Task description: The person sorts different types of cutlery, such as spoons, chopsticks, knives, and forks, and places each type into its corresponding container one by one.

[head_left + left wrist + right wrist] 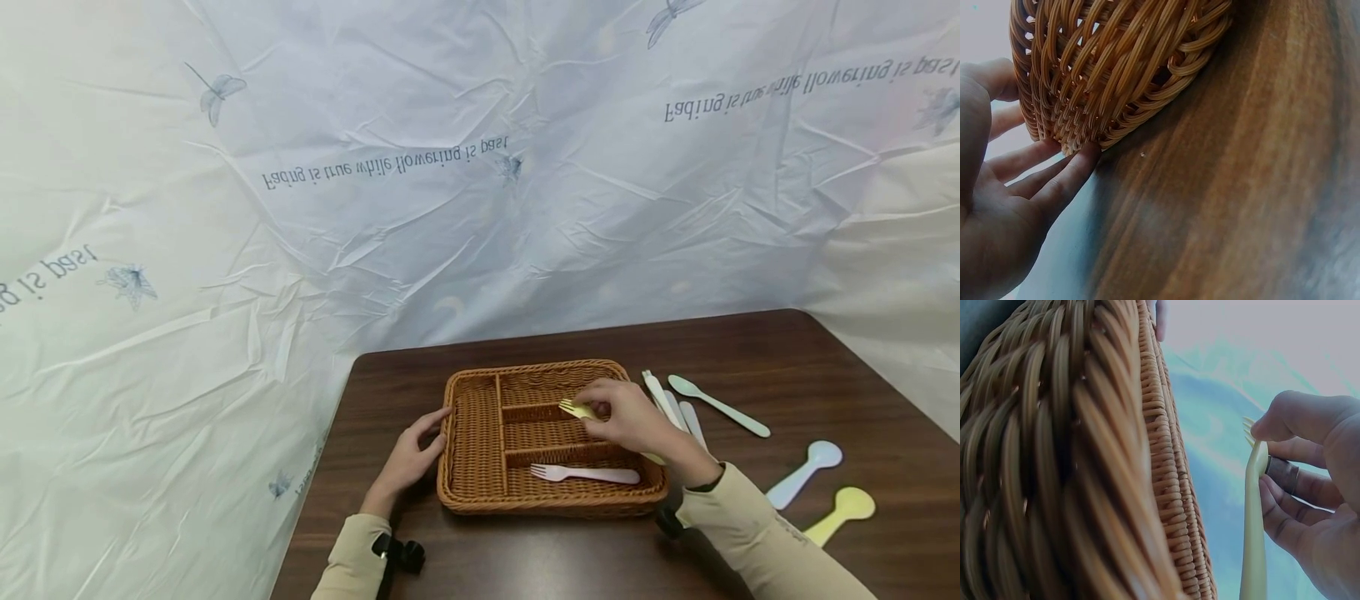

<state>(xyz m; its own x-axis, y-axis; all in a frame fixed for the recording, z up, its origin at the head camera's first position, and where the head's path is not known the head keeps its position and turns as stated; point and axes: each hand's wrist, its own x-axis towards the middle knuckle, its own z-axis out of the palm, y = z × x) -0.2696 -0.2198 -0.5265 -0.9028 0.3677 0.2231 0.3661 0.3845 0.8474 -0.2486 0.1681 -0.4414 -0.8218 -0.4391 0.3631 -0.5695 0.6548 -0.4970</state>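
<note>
A brown wicker basket (472,450) with several compartments stands on the table. My left hand (411,457) touches its left side; in the left wrist view, straight fingers (1066,181) rest against the outer wall near the base. Over the right part of the basket, my right hand (633,421) pinches a yellow fork (1254,531) near its head, tines pointing left in the head view. Part of the fork's handle is hidden by that hand. A pale pink fork (592,474) lies in the front compartment, below the right hand.
Right of the basket lie several light-handled utensils (660,396), partly covered by my right arm. Beyond them are a pale green spoon (720,405), a pale blue spoon (806,472) and a yellow spoon (840,514). A printed sheet (465,250) hangs behind the dark wooden table (540,554).
</note>
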